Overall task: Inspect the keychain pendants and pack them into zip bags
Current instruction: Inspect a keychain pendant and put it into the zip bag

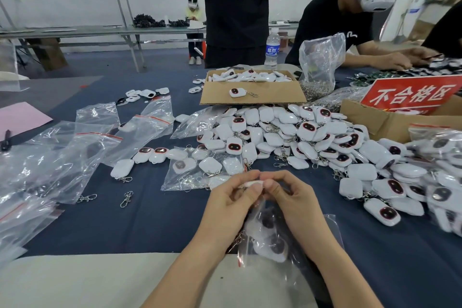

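Your left hand (228, 204) and right hand (293, 201) meet fingertip to fingertip over the near part of the table (150, 220). Both are curled in, pinching one white pendant (252, 184) between thumbs and forefingers. You seem to hold it high and close so you can look it over, right above the zip bag (280, 237) that hangs under your palms, so it need only drop a short way once it passes.

That bag already holds a few pendants, their dark faces showing through the film. The unsorted pile (300, 137) lies just beyond your hands, spreading to your right within easy reach. The empty bags (75, 152) are spread on your left, apart from the pile. A partly filled bag (200, 170) lies flat between the two. The cardboard box (252, 94) behind the pile holds more stock, and the red sign (410, 94) stands in a separate box to the right, probably for rejects.

Much is hidden. Your fingers cover nearly all of the held pendant, so you cannot tell from here which face is up or whether its clasp is attached. Which hand is gripping the bag's mouth, and whether its seal is open, is also unclear, as your wrists cover its upper edge. The packed bags (440, 147) at far right are blurred and cut off by the frame.
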Action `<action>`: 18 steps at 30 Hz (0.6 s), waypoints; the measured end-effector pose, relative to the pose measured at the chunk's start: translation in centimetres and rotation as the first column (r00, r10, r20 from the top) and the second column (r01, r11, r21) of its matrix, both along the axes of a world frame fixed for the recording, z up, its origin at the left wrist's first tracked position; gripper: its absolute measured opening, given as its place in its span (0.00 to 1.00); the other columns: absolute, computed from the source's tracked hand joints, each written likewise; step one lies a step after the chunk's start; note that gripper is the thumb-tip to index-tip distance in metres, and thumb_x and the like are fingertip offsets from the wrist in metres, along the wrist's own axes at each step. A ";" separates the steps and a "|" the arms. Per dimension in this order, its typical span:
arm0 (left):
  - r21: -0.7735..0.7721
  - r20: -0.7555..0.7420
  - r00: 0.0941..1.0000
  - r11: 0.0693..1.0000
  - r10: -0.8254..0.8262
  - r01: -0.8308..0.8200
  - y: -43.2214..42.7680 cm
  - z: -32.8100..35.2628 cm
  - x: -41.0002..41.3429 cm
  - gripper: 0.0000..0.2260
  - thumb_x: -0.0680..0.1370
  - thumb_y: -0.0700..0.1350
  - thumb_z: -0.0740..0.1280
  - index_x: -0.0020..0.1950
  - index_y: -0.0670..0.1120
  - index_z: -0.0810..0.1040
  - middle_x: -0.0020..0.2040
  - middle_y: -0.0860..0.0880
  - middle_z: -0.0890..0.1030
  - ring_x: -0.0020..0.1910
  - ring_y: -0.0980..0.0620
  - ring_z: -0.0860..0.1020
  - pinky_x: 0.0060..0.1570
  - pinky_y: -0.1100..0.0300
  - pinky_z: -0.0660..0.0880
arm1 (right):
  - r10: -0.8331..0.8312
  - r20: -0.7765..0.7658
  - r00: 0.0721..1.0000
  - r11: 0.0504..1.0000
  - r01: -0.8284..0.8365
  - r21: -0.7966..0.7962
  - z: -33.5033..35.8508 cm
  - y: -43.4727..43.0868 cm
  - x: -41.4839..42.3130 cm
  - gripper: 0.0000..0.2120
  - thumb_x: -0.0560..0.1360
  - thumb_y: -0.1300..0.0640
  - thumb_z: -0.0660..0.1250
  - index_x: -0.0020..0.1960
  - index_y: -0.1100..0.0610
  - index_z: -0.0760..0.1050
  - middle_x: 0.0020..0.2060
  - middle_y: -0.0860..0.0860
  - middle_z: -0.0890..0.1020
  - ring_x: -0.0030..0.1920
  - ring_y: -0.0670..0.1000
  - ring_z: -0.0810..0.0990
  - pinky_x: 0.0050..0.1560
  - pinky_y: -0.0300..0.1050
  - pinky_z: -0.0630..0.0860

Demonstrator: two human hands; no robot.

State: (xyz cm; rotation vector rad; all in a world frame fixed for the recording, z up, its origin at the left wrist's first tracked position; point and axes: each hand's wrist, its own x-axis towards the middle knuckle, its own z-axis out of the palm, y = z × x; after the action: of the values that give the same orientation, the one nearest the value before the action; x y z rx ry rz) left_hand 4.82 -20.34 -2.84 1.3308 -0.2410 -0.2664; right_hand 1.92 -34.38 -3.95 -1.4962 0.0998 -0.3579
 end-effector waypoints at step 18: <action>0.164 0.124 0.990 0.983 0.069 -0.089 0.1 -0.7 0.5 0.08 0.82 0.43 0.66 0.52 0.50 0.85 0.28 0.50 0.78 0.28 0.57 0.75 0.34 0.69 0.73 | 0.001 -0.023 1.000 0.996 -0.003 -0.084 -0.3 -0.5 0.1 0.06 0.78 0.66 0.69 0.49 0.58 0.82 0.31 0.50 0.84 0.32 0.44 0.80 0.37 0.34 0.76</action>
State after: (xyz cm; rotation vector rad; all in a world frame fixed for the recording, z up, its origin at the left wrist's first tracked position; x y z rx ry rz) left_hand 5.33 -20.21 -3.51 1.5231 -0.2691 -0.1434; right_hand 2.07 -34.84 -4.23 -1.5837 0.1025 -0.3465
